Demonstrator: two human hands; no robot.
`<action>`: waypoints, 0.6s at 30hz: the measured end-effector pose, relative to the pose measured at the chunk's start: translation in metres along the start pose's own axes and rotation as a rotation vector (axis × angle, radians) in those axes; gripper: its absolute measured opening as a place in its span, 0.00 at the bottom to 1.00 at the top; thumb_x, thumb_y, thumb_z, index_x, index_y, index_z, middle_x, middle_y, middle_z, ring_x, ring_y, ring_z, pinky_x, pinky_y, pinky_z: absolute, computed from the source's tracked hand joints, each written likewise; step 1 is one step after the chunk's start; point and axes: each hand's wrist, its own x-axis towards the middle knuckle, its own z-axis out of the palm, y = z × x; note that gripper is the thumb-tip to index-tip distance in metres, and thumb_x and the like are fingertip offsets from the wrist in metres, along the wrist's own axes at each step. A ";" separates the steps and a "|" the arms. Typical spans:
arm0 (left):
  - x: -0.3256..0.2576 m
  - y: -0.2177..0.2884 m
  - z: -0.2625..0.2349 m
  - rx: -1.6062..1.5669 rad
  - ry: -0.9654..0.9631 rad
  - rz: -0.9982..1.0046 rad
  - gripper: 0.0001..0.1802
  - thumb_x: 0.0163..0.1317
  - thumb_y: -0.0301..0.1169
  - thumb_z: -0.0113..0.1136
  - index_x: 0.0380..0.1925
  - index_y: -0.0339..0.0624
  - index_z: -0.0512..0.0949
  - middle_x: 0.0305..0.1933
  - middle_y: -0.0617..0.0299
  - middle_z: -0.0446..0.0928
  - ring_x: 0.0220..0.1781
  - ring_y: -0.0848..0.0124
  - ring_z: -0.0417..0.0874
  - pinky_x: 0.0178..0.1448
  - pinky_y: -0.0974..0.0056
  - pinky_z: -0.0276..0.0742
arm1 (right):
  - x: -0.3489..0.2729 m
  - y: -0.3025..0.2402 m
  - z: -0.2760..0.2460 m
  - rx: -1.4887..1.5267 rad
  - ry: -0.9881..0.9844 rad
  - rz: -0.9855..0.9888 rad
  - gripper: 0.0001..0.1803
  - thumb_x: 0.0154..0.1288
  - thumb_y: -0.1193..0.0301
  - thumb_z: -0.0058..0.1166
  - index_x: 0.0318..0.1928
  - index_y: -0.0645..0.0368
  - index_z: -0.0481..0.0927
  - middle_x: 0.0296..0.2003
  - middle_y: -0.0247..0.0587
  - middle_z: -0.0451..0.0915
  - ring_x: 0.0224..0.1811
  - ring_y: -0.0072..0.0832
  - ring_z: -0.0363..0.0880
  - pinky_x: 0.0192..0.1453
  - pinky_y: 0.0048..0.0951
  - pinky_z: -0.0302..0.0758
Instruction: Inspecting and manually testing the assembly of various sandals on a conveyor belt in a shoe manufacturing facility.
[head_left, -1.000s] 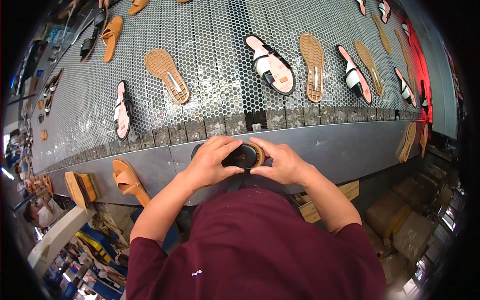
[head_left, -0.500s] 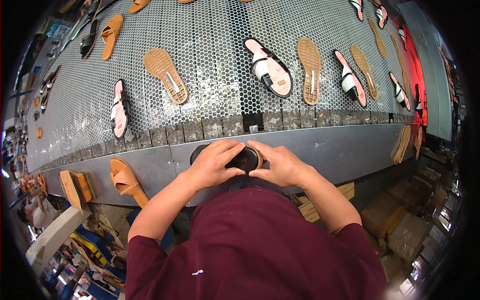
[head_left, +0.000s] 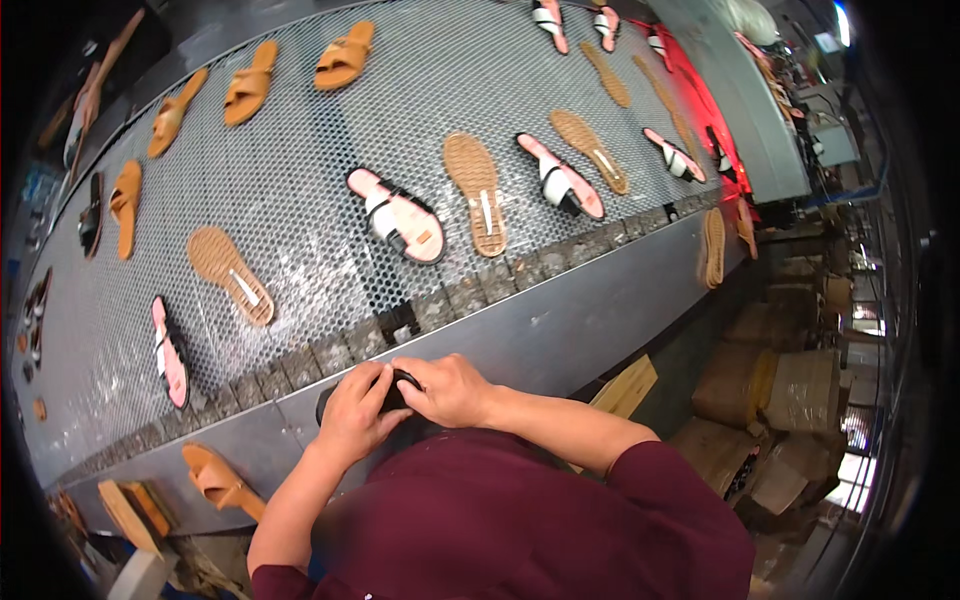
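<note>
Workshop side: brown stacked cartons (head_left: 735,385) at right, beyond a pale flat wooden board (head_left: 625,388)
Conveyor: broad grey perforated-metal belt (head_left: 300,200), slanting across the view, with a red-lit edge (head_left: 705,110) at upper right
Ledge: smooth grey sheet-metal strip (head_left: 560,320), along the belt's near side
Left hand (head_left: 350,412): bent round a black curved piece of footwear (head_left: 392,398), narrow grip, fingers over the top
Right hand (head_left: 445,388): closed on the same piece from the other side, thumb and fingers curled in close to the left hand
Held piece: between both hands, over the strip, just ahead of a maroon cloth shirt (head_left: 470,510); mostly hidden, full shape impossible to tell
Strip, left: tan slide sandal with crossed straps (head_left: 222,482), near a pair of upright wooden blocks (head_left: 135,512)
Strip, right end: tan narrow sole (head_left: 713,248), well apart from the hands
Belt, near rows: pink-insoled sandal with white and black straps (head_left: 395,215), beside a tan ribbed sole with a pale strip down the middle (head_left: 475,195); more of both kinds to left and right
Belt, far side: tan strapped slides (head_left: 343,55), spaced apart in a slanting line
</note>
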 end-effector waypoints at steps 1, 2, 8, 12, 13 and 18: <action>0.010 0.006 -0.007 0.020 -0.026 0.003 0.41 0.40 0.39 0.80 0.56 0.34 0.75 0.56 0.48 0.75 0.59 0.47 0.75 0.62 0.49 0.73 | 0.003 0.004 -0.005 -0.002 0.008 -0.004 0.17 0.62 0.67 0.59 0.50 0.59 0.80 0.25 0.53 0.82 0.26 0.53 0.82 0.32 0.49 0.79; 0.019 0.012 -0.014 0.038 -0.052 0.007 0.43 0.38 0.41 0.81 0.56 0.35 0.75 0.57 0.48 0.75 0.61 0.47 0.74 0.64 0.48 0.71 | 0.005 0.009 -0.011 -0.005 0.015 -0.007 0.16 0.62 0.67 0.59 0.49 0.59 0.81 0.25 0.53 0.82 0.26 0.52 0.82 0.32 0.48 0.80; 0.023 -0.041 -0.022 -0.942 -0.153 -0.749 0.34 0.58 0.35 0.69 0.63 0.31 0.72 0.58 0.53 0.78 0.59 0.68 0.78 0.64 0.63 0.72 | 0.050 0.024 -0.073 0.148 -0.184 0.015 0.16 0.64 0.69 0.57 0.51 0.61 0.82 0.33 0.47 0.86 0.33 0.27 0.85 0.41 0.31 0.80; 0.061 -0.002 -0.038 -0.676 -0.236 -0.787 0.20 0.61 0.36 0.66 0.46 0.31 0.82 0.38 0.59 0.84 0.40 0.71 0.83 0.47 0.62 0.78 | 0.079 0.028 -0.087 0.317 -0.273 0.249 0.19 0.66 0.69 0.60 0.54 0.64 0.81 0.37 0.37 0.86 0.37 0.17 0.80 0.42 0.25 0.79; 0.060 -0.004 -0.035 -0.679 -0.201 -0.839 0.19 0.62 0.35 0.66 0.46 0.30 0.82 0.38 0.58 0.84 0.38 0.71 0.83 0.45 0.63 0.79 | 0.081 0.030 -0.083 0.345 -0.185 0.212 0.19 0.67 0.69 0.59 0.55 0.64 0.81 0.35 0.36 0.85 0.34 0.15 0.78 0.38 0.22 0.77; 0.045 -0.008 -0.013 -1.029 0.115 -0.968 0.18 0.64 0.33 0.64 0.46 0.27 0.80 0.38 0.56 0.84 0.34 0.73 0.84 0.40 0.66 0.81 | 0.062 0.047 -0.042 0.628 -0.371 0.532 0.19 0.69 0.65 0.61 0.55 0.65 0.80 0.39 0.35 0.84 0.35 0.18 0.80 0.38 0.25 0.78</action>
